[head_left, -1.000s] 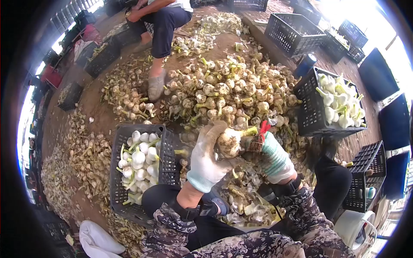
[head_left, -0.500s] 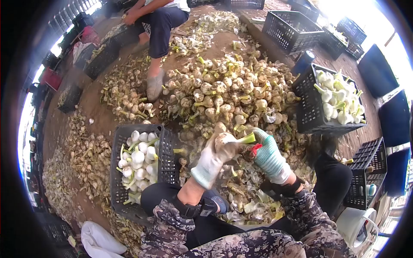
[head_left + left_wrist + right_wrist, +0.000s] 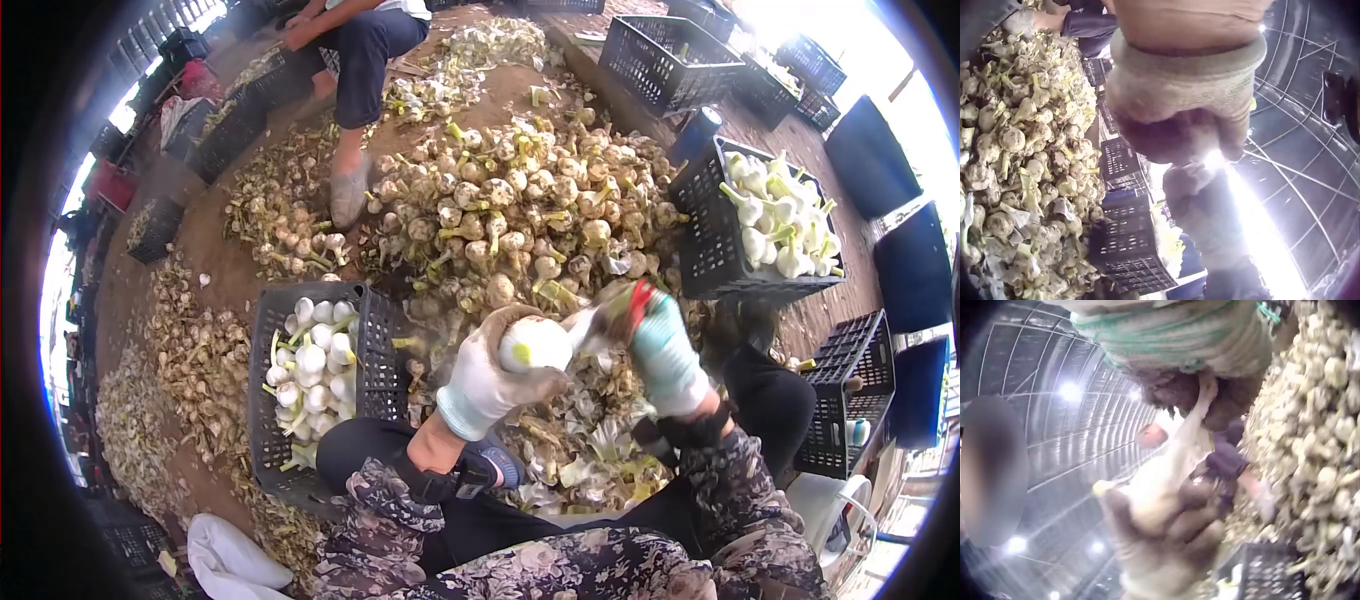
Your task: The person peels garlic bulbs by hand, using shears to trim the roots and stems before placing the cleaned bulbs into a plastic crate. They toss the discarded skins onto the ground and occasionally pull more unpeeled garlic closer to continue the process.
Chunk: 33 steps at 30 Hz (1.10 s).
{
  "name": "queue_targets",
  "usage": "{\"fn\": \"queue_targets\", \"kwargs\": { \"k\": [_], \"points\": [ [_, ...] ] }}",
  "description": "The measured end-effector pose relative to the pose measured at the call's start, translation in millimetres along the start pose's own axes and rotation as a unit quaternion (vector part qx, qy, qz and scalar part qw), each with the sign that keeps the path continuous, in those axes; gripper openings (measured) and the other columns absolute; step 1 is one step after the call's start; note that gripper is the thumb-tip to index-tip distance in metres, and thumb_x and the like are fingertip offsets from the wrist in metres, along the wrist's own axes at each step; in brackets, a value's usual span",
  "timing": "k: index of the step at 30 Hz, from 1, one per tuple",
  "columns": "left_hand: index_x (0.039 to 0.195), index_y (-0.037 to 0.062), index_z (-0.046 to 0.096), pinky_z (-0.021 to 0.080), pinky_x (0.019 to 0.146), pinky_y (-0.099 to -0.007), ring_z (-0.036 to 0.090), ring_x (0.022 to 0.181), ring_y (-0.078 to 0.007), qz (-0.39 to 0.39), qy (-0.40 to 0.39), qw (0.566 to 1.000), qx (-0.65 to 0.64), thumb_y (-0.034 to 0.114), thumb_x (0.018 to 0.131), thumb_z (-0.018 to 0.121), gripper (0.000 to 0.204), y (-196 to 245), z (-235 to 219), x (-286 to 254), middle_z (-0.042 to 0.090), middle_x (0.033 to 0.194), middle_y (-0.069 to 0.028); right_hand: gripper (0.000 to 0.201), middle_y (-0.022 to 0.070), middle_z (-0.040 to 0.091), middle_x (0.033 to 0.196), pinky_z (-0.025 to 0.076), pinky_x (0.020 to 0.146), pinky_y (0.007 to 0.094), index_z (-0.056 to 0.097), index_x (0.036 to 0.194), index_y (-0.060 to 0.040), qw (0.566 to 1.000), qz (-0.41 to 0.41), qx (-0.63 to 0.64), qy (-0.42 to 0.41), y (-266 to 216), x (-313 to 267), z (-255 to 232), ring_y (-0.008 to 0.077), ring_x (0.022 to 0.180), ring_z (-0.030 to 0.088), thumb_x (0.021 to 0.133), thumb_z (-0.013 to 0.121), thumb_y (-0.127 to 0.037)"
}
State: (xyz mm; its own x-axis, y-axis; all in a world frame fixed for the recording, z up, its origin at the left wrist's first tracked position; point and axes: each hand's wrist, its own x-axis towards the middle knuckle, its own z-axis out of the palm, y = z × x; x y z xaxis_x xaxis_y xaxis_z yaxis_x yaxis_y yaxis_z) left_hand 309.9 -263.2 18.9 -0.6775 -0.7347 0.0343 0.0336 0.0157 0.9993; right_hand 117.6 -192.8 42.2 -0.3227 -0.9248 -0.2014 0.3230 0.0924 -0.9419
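My gloved left hand (image 3: 482,388) grips a garlic bulb (image 3: 536,343) in front of me; its white, smooth face and a greenish stub show between fingers and thumb. To its right, my gloved right hand (image 3: 662,345) is blurred, with a red strip at its fingers. In the right wrist view that hand pinches a pale strip of garlic skin (image 3: 1192,434), stretched from the bulb in the left hand. Dirty, untrimmed garlic bulbs (image 3: 500,195) lie heaped just beyond both hands. The left wrist view shows mostly the back of the glove (image 3: 1185,94).
A black crate (image 3: 385,350) of white garlic stands by my left knee, another crate (image 3: 712,230) of garlic at the right. Loose skins (image 3: 560,470) litter the ground between my legs. Another person's leg (image 3: 358,80) is at the far left. A white bucket (image 3: 815,510) stands right.
The green stalk has left the bulb, and the bulb's face has gone from dirty skin to clean white. My right hand has drawn away rightward, pulling skin.
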Motion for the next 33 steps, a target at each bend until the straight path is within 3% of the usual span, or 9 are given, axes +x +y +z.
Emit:
{"fn": "queue_targets", "kwargs": {
  "k": [3,5,8,15,18,20,24,26,33],
  "points": [
    [0.118,0.0007,0.045,0.045,0.087,-0.0302,0.054,0.100,-0.0167,-0.042,-0.056,0.981,-0.181,0.011,0.062,0.078,0.066,0.0,3.1,1.0,0.055,0.109,-0.0089,0.006,0.0091,0.064,0.081,0.052,0.057,0.0250,0.059,0.084,0.0011,0.994,0.084,-0.002,0.066,59.2,31.0,-70.7,0.0157,0.070,0.062,0.081,0.054,0.002],
    [0.119,0.0008,0.046,0.042,0.091,-0.0296,0.051,0.105,-0.0157,-0.056,-0.111,0.959,-0.254,0.014,0.064,0.077,0.064,3.8,0.1,0.4,0.053,0.114,-0.0076,0.033,0.0184,0.062,0.087,0.049,0.072,0.0367,0.058,0.101,-0.0013,0.814,0.176,-0.532,-0.154,33.6,8.8,-52.4,0.0253,0.078,0.062,0.075,0.065,-0.021],
    [0.124,-0.0001,0.042,0.042,0.092,-0.0297,0.051,0.105,-0.0158,-0.078,-0.106,0.968,-0.214,0.011,0.065,0.075,0.069,1.0,-1.2,-0.8,0.052,0.116,-0.0082,0.028,0.0165,0.064,0.083,0.049,0.069,0.0323,0.063,0.096,-0.0029,0.698,0.032,-0.663,-0.268,71.6,-20.2,-76.7,0.0227,0.073,0.061,0.076,0.065,-0.022],
    [0.122,-0.0018,0.047,0.041,0.091,-0.0296,0.053,0.103,-0.0164,-0.048,-0.054,0.997,-0.025,0.013,0.060,0.076,0.070,7.5,6.3,0.8,0.057,0.110,-0.0095,0.018,0.0062,0.062,0.075,0.049,0.061,0.0309,0.062,0.100,-0.0043,0.932,-0.006,-0.300,-0.202,24.0,2.3,-29.8,0.0212,0.063,0.060,0.084,0.053,-0.007],
    [0.120,-0.0031,0.049,0.042,0.090,-0.0291,0.053,0.100,-0.0156,-0.061,-0.074,0.995,-0.040,0.013,0.060,0.073,0.066,15.1,3.4,0.7,0.058,0.108,-0.0097,0.021,0.0043,0.062,0.075,0.049,0.060,0.0269,0.059,0.105,-0.0020,0.868,-0.229,-0.365,-0.245,8.2,3.3,-15.0,0.0146,0.065,0.059,0.086,0.054,-0.010],
    [0.117,-0.0040,0.050,0.042,0.089,-0.0292,0.054,0.100,-0.0157,-0.056,-0.069,0.995,-0.040,0.014,0.061,0.072,0.064,5.3,1.0,-1.1,0.058,0.108,-0.0103,0.022,0.0032,0.061,0.076,0.050,0.057,0.0244,0.059,0.104,-0.0010,0.951,0.170,-0.208,-0.151,-14.9,-0.3,-11.0,0.0109,0.068,0.060,0.088,0.054,-0.015],
    [0.115,-0.0033,0.052,0.044,0.088,-0.0269,0.055,0.100,-0.0154,-0.020,-0.028,0.999,0.042,0.005,0.061,0.074,0.059,1.1,2.9,0.4,0.057,0.108,-0.0098,0.031,0.0075,0.063,0.084,0.050,0.058,0.0256,0.056,0.103,0.0014,0.955,0.205,-0.109,-0.185,-5.3,6.4,-23.3,0.0136,0.070,0.060,0.081,0.065,-0.019],
    [0.114,-0.0031,0.053,0.044,0.087,-0.0270,0.055,0.099,-0.0157,0.009,-0.016,0.992,0.124,0.007,0.062,0.075,0.058,1.3,2.9,0.7,0.057,0.107,-0.0098,0.023,0.0053,0.063,0.080,0.045,0.062,0.0217,0.057,0.098,0.0036,0.918,-0.007,-0.371,-0.141,15.4,-6.2,-10.4,0.0083,0.071,0.054,0.078,0.064,-0.006],
    [0.112,-0.0034,0.053,0.045,0.086,-0.0284,0.054,0.099,-0.0157,-0.077,-0.009,0.991,-0.108,0.010,0.061,0.077,0.058,-10.6,3.5,-0.4,0.056,0.108,-0.0111,0.022,0.0042,0.062,0.078,0.045,0.060,0.0212,0.056,0.099,0.0029,0.976,0.074,-0.193,-0.072,24.1,3.6,-42.1,0.0072,0.068,0.055,0.083,0.061,-0.011]
  ]
}}
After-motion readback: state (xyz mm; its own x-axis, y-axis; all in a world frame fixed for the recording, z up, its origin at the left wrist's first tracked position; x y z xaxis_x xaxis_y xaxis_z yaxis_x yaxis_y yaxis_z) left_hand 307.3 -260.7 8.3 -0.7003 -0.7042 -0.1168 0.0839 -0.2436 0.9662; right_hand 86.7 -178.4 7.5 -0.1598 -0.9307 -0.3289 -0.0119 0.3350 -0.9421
